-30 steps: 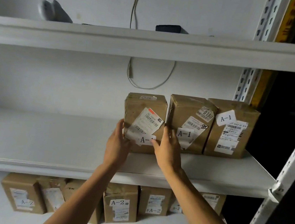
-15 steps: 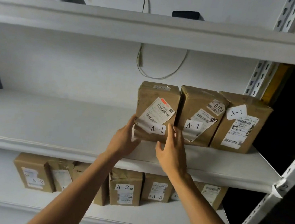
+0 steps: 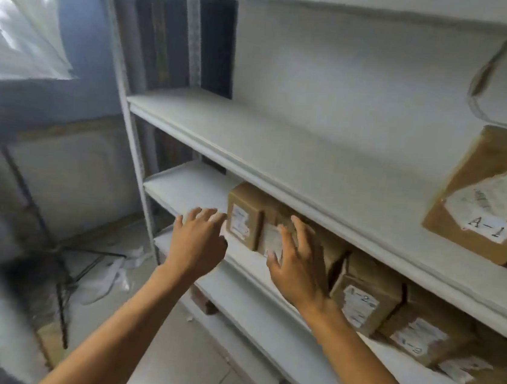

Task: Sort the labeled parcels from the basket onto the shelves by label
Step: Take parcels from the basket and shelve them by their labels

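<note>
Both hands, the left hand (image 3: 197, 242) and right hand (image 3: 295, 269), hang open and empty beside the A-2 parcels (image 3: 363, 302), so turn toward the basket, unseen here, for another.

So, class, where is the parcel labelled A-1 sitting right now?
In the head view, the A-1 parcel stands at the far right on the upper shelf, above the row of A-2 parcels and clear of both hands.
</note>
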`<state>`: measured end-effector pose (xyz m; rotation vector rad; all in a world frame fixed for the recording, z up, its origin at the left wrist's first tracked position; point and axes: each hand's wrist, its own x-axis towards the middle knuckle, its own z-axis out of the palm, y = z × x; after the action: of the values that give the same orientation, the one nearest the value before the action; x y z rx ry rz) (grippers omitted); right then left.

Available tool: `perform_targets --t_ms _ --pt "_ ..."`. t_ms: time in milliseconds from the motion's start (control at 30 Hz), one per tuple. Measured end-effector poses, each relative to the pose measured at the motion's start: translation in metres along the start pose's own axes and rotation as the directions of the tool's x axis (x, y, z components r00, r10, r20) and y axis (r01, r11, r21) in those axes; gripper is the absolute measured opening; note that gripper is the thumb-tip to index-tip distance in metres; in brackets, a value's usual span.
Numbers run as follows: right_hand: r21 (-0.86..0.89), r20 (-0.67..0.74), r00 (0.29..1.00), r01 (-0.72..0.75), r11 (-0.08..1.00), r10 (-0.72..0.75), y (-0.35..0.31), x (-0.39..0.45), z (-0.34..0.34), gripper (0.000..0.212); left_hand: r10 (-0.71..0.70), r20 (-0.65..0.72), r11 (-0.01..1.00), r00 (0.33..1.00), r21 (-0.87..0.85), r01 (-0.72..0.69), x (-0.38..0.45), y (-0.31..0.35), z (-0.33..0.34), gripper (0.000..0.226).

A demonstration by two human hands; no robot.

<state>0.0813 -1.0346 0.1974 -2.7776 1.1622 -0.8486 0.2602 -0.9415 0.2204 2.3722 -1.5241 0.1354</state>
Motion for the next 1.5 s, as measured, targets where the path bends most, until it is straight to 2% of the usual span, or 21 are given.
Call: perform_targets --t_ms 67,133,267,367,500,600,700,900,1067,1233,1433,1500 --pt "0.042 0.172 0.981 0.078 0.996 -0.084 -0.041 0.004 0.028 0.058 -0.108 -0.002 0.994 0.994 0.033 0.108 -0.034 -0.049 -0.008 0.051" --pt "0.112 0.310 0.930 0.171 0.979 -0.197 -0.083 0.005 0.054 0.062 -0.222 -0.009 0.973 0.975 0.066 0.222 -0.072 -0.091 -0.015 0.047" --pt "0.253 0.424 0.792 0.361 0.897 -0.438 -0.166 -0.009 0.086 0.070 -0.481 -0.040 0.870 0.876 0.100 0.483 -0.156 -0.144 -0.028 0.050" --pt "0.378 0.426 0.667 0.483 0.790 -0.611 -0.217 -0.025 0.097 0.070 -0.654 -0.062 0.747 0.754 0.106 0.656 -0.219 -0.159 -0.037 0.053" --pt "0.478 0.400 0.464 0.630 0.612 -0.790 -0.274 -0.063 0.100 0.069 -0.846 -0.097 0.516 0.525 0.103 0.850 -0.313 -0.149 -0.042 0.057" --pt "0.537 0.362 0.384 0.659 0.527 -0.849 -0.302 -0.107 0.095 0.067 -0.925 -0.107 0.352 0.364 0.117 0.929 -0.374 -0.129 -0.042 0.059" --pt "0.612 0.354 0.282 0.652 0.449 -0.892 -0.319 -0.154 0.089 0.066 -0.971 -0.109 0.205 0.214 0.086 0.975 -0.426 -0.105 -0.041 0.060" --pt "0.742 0.292 -0.025 0.636 0.210 -0.956 -0.350 -0.248 0.061 0.065 -0.980 -0.188 -0.058 -0.061 -0.019 0.998 -0.519 -0.053 -0.042 0.055" --pt "0.773 0.236 -0.189 0.630 0.067 -0.953 -0.382 -0.316 0.033 0.060 -0.945 -0.232 -0.205 -0.231 -0.131 0.970 -0.583 -0.020 -0.041 0.051" --pt "0.807 0.180 -0.313 0.590 -0.042 -0.933 -0.419 -0.389 0.001 0.059 -0.921 -0.205 -0.303 -0.331 -0.156 0.940 -0.656 -0.007 -0.049 0.050" --pt "0.790 0.212 -0.375 0.610 -0.067 -0.903 -0.458 -0.459 -0.017 0.064 -0.895 -0.185 -0.374 -0.405 -0.184 0.909 -0.744 -0.005 -0.062 0.055" --pt "0.788 0.233 -0.375 0.614 -0.052 -0.897 -0.467 -0.479 -0.020 0.064 -0.892 -0.167 -0.386 -0.419 -0.197 0.901 -0.765 -0.006 -0.063 0.056"
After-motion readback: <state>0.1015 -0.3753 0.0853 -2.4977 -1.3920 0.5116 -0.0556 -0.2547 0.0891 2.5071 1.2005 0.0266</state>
